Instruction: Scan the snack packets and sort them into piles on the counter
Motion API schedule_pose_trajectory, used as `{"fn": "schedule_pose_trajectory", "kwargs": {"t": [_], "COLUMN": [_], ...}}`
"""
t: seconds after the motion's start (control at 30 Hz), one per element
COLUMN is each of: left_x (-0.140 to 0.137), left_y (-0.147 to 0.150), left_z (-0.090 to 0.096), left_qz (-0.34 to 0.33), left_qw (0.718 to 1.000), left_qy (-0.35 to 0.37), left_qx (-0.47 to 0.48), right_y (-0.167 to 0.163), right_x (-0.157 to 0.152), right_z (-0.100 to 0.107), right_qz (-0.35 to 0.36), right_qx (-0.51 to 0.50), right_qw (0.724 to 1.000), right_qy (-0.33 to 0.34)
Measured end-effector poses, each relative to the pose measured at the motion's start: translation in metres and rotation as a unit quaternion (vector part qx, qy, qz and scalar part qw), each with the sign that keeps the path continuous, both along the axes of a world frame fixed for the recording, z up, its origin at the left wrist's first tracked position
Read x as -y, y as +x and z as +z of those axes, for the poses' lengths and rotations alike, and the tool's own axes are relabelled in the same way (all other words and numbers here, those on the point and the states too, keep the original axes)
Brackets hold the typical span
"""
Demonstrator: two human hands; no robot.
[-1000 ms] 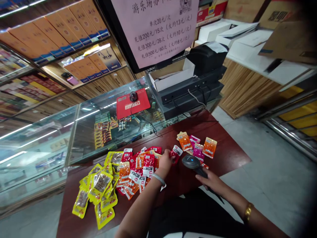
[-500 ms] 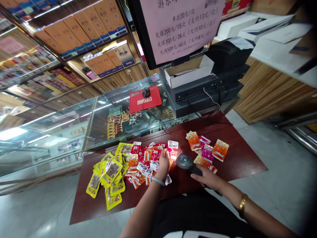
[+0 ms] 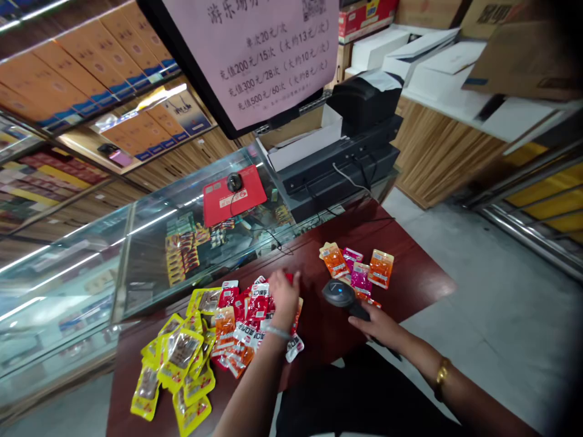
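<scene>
My left hand (image 3: 284, 301) is over the right part of a mixed pile of red packets (image 3: 259, 301) and orange packets (image 3: 225, 323). Its thumb and fingers are apart, and part of the pile is hidden beneath it. My right hand (image 3: 380, 325) is wrapped round the handle of a black barcode scanner (image 3: 339, 294), whose head points left and shows a blue light. Left of the pile lies a heap of yellow snack packets (image 3: 181, 353). Beyond the scanner sits a small group of orange packets (image 3: 381, 268) and magenta packets (image 3: 361, 278).
All packets lie on a dark red tabletop (image 3: 410, 279). Behind it is a glass display counter (image 3: 150, 243) with a red mouse pad (image 3: 250, 188) and mouse (image 3: 234, 181). A monitor back with a pink price sheet (image 3: 268, 54) stands by an open white box (image 3: 310, 145). Cables trail onto the table.
My left hand has let go of the red-and-white packet it held before the scanner and moved left over the pile. The scanner's light went from green to blue. The camera view has shifted.
</scene>
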State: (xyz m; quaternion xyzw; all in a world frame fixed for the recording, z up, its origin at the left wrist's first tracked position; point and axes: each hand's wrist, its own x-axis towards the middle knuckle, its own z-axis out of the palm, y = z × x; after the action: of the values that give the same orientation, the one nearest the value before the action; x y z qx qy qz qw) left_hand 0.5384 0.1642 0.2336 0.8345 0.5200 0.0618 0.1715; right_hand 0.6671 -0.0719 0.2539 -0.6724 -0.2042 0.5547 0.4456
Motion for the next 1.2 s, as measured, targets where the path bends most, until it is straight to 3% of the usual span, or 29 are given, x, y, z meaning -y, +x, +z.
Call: {"fn": "schedule_pose_trajectory", "kwargs": {"t": [0.07, 0.13, 0.27, 0.4, 0.53, 0.67, 0.8, 0.97, 1.07, 1.2], "left_x": [0.019, 0.035, 0.048, 0.043, 0.035, 0.033, 0.037, 0.034, 0.023, 0.008], "left_y": [0.052, 0.092, 0.12, 0.103, 0.072, 0.043, 0.027, 0.013, -0.009, -0.036], "left_z": [-0.014, -0.026, -0.037, -0.041, -0.045, -0.047, -0.043, -0.027, -0.011, 0.01], "left_qz": [-0.035, -0.011, -0.001, -0.012, -0.02, -0.035, -0.035, -0.035, -0.019, 0.01], "left_qw": [0.998, 0.995, 0.992, 0.992, 0.986, 0.975, 0.969, 0.975, 0.984, 0.998], "left_qy": [-0.051, -0.091, -0.101, -0.103, -0.161, -0.215, -0.234, -0.208, -0.179, 0.013], "left_qx": [-0.011, -0.044, -0.073, -0.074, -0.026, 0.052, 0.076, 0.063, 0.005, -0.057], "right_y": [0.002, 0.003, 0.004, 0.007, 0.012, 0.013, 0.008, 0.003, 0.001, -0.001], "right_x": [0.006, 0.012, 0.022, 0.021, 0.009, -0.012, -0.031, -0.04, -0.037, -0.021], "right_z": [-0.002, -0.006, -0.016, -0.016, -0.002, 0.009, 0.008, 0.001, -0.001, -0.004], "right_qz": [-0.018, -0.032, -0.052, -0.073, -0.082, -0.059, -0.04, 0.009, 0.023, -0.005], "right_qx": [-0.006, -0.014, -0.027, -0.034, -0.029, -0.022, -0.005, 0.021, 0.025, -0.004], "right_qw": [1.0, 0.999, 0.998, 0.997, 0.996, 0.998, 0.998, 0.999, 0.999, 0.999], "right_qy": [-0.005, -0.012, -0.007, 0.007, 0.023, 0.025, 0.042, 0.043, 0.039, 0.035]}}
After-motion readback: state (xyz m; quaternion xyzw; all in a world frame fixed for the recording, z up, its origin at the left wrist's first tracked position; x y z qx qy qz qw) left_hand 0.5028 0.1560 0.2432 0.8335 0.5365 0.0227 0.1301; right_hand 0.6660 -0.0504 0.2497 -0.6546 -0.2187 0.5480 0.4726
